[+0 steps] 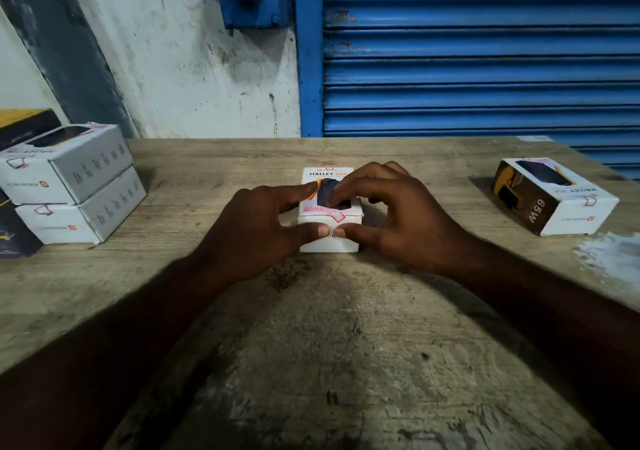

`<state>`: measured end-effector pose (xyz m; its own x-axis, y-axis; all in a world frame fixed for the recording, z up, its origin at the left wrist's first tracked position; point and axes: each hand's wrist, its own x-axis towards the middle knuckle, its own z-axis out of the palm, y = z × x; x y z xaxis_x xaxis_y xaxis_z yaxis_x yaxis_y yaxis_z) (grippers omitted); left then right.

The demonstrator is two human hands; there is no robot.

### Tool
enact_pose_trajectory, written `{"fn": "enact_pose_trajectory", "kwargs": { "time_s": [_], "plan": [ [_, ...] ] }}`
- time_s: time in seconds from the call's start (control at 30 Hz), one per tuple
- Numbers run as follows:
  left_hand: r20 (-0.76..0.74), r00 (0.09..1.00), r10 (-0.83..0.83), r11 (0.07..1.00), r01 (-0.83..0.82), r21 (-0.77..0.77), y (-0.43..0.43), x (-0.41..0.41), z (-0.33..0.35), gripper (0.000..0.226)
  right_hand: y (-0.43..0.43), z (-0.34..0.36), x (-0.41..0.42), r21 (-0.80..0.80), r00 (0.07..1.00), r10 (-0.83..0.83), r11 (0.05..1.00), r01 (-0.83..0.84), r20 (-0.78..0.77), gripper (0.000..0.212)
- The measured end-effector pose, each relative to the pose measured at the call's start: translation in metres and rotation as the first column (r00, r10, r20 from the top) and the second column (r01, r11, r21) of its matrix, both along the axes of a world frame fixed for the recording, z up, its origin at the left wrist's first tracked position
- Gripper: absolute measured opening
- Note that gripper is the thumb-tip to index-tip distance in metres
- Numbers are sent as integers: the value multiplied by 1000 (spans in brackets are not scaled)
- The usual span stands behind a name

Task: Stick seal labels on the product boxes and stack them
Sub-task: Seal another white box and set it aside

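Head view counts four white product boxes on the wooden worktop (329, 328). One, the centre box (329, 174), lies flat in the middle with its printed face up. A red-outlined seal label (336, 216) is folded over its near top edge. Two more form a stack at the left, the upper box (69, 165) sitting squarely on the lower box (86, 217), each with a similar red mark at its near end. The fourth, the right-side box (554, 197), lies alone and skewed near the right edge, well apart from the others.

Two hands are on the centre box. The left hand (256, 228) grips it with the thumb on the near face and the forefinger stretched across the top. The right hand (391, 217) grips it likewise, fingers curled down onto the top panel and thumb on the near face. The two thumb tips touch just below the label.

Dark cartons (24, 124) show at the far left, behind and below the stack. There are perhaps two, but they are cropped and dim, so the count is unsure.

Bare board runs wide between the centre box and each side group, and across the near half of the worktop. The far edge meets a stained wall (194, 69) and a blue shutter (478, 62).
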<state>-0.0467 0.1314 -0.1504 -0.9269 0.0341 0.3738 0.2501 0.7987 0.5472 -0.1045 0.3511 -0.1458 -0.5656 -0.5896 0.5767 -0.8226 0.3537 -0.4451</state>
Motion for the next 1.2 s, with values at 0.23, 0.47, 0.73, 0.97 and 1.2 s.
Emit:
{"fn": "enact_pose_trajectory", "kwargs": {
  "time_s": [0.23,0.47,0.73,0.97,1.2],
  "plan": [
    [-2,1000,-28,999,28,22,2,2,3,76,-1,-2,-2,11,999,29,1000,-29,-19,35],
    [-1,998,-57,997,57,48,-2,1,2,67,-2,1,1,-13,997,37,999,-36,65,35],
    [-4,998,-63,996,63,58,1,3,5,65,-2,5,1,-13,986,56,998,-54,156,35],
    [3,998,-62,997,61,45,2,4,5,65,-3,9,5,12,977,59,998,-63,203,39],
    [-5,998,-61,997,61,39,1,3,5,65,-2,10,6,21,980,65,997,-70,188,32]
  ]
}}
